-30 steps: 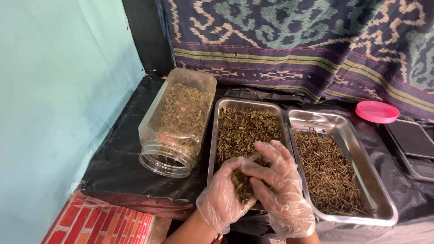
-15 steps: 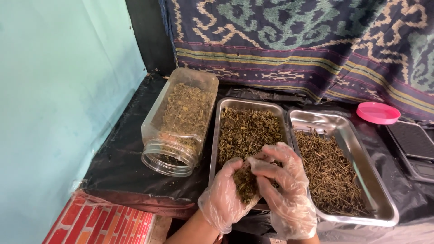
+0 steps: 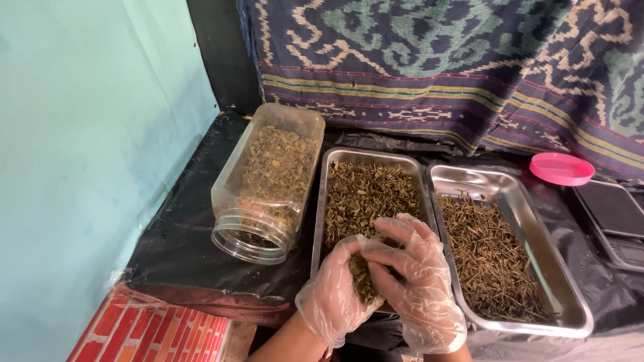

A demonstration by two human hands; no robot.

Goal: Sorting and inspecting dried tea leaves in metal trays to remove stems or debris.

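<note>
Both my hands wear clear plastic gloves and meet over the near end of a steel tray (image 3: 320, 201) filled with dried green-brown leaf bits (image 3: 369, 194). My left hand (image 3: 332, 295) is cupped and holds a small heap of the dried bits. My right hand (image 3: 416, 281) bends over it, fingertips picking in that heap. To the right stands a second steel tray (image 3: 537, 221) holding thin brown dried stems (image 3: 490, 261).
A clear plastic jar (image 3: 268, 181) lies on its side at the left, open mouth toward me, partly filled with dried leaves. A pink lid (image 3: 561, 168) and a dark flat device (image 3: 614, 214) sit at the right. Patterned cloth hangs behind; a teal wall stands left.
My right hand's fingers have curled in closer over the heap in my left hand. The view has shifted slightly; trays and jar stay put.
</note>
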